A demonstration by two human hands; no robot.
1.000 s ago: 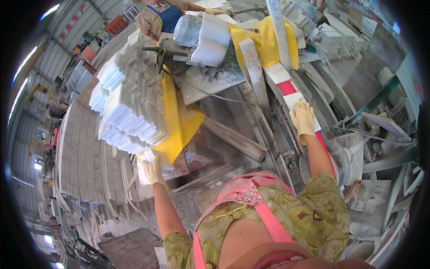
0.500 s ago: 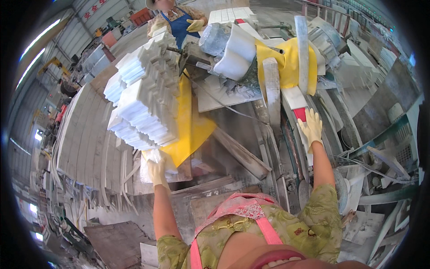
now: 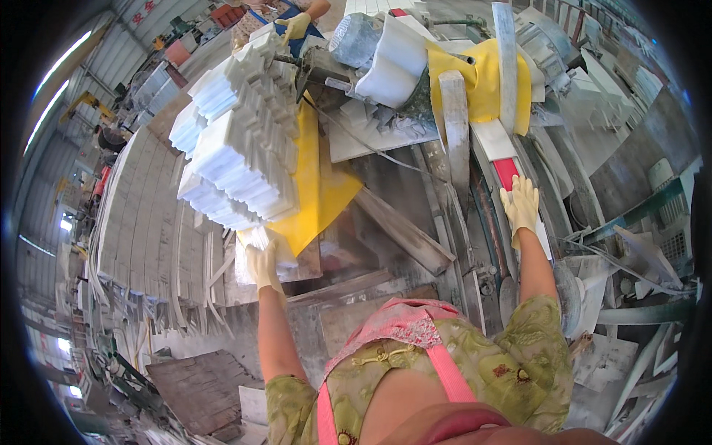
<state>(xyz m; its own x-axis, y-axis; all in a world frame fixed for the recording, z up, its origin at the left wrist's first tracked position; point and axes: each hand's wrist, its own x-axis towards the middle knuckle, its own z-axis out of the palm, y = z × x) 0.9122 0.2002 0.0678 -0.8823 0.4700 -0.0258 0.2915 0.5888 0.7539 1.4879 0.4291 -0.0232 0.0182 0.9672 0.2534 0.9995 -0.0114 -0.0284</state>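
Left hand: my left hand (image 3: 263, 265), in a pale yellow glove, is clamped on a white rectangular stone strip (image 3: 261, 248) at the near end of the stack; the fingers wrap its lower edge.
Right hand: my right hand (image 3: 521, 205), gloved the same, lies flat with fingers spread on the long white-and-red machine rail (image 3: 506, 159); it grips nothing that I can see.
Stack: a big pile of white cut stone strips (image 3: 237, 141) sits on a yellow sheet (image 3: 326, 189) over the grey worktop (image 3: 386, 178), just above the left hand.
Where the strip is: at the near lower edge of the pile, touching the yellow sheet, held in the left hand.
What has changed: against the frames a second and half a second back, the left hand holds the same spot at the pile's near end, and the right hand has stayed on the rail; the pile and machine only sit larger and lower in view.
What that means: I judge the grip on the strip as settled and the right hand as bracing.
Saw: a dusty grey cutting machine with a yellow guard (image 3: 475, 81) stands beyond the pile.
Other person: a co-worker's yellow-gloved hand (image 3: 297, 26) shows at the far end, well apart from mine.
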